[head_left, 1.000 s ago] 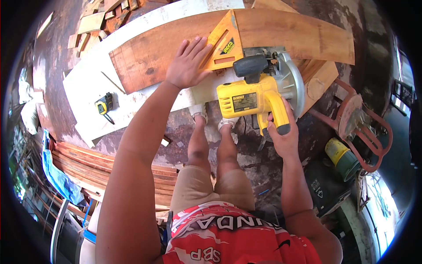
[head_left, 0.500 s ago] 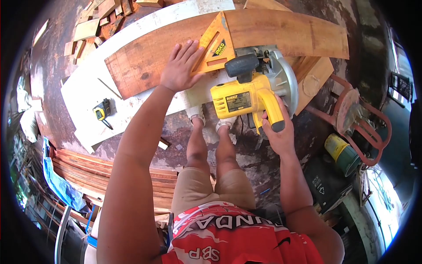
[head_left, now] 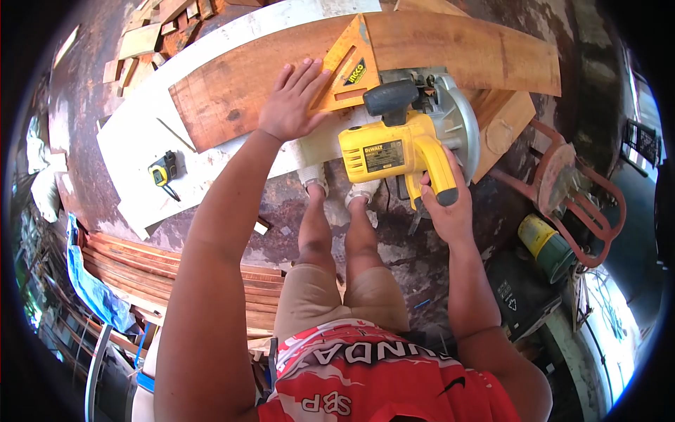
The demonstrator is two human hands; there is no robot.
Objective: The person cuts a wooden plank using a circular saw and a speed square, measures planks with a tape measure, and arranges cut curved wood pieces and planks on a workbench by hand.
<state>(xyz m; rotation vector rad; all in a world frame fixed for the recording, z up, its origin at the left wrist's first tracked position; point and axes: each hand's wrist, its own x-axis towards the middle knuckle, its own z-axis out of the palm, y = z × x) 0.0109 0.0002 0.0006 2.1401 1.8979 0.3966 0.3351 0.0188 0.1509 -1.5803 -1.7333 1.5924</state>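
Note:
My left hand (head_left: pixel 290 105) lies flat with its fingers stretched out, pressing on a wooden board (head_left: pixel 235 88) and the left edge of an orange speed square (head_left: pixel 349 72). The square rests on the board with its long point toward the far edge. My right hand (head_left: pixel 450 211) is wrapped round the rear handle of a yellow DeWalt circular saw (head_left: pixel 382 156). The saw's base sits at the board's near edge, right beside the square. Its blade is hidden from view.
Under the board is a white panel (head_left: pixel 133 144), with a tape measure (head_left: pixel 163 173) on it. Wood offcuts (head_left: pixel 140 41) lie far left. Stacked planks (head_left: pixel 140 271) lie near left. A reddish chair frame (head_left: pixel 552 176) and a bucket (head_left: pixel 548 246) stand at right.
The square, my left hand and the saw appear a few pixels farther right and up, partly with a small camera shift. Both hands keep the same hold.

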